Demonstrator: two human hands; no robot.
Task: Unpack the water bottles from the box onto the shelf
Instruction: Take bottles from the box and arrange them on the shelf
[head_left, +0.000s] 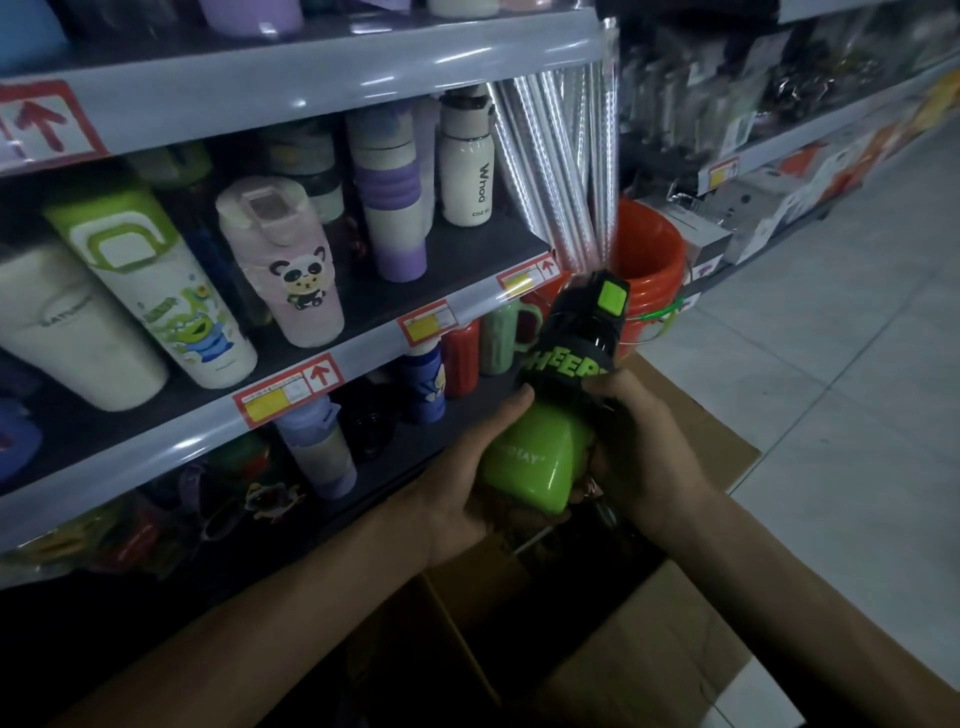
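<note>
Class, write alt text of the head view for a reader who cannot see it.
A left hand and a right hand hold a green and black water bottle above an open cardboard box, beside shop shelves crowded with bottles. An orange bucket stands beyond.

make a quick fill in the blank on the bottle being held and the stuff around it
1. The left hand and right hand together hold a bottle whose lower body is ____.
2. The pink bottle on the shelf shows a ____ picture.
3. The cardboard box beneath the hands is ____ on top.
Missing words: green; panda; open.
</note>
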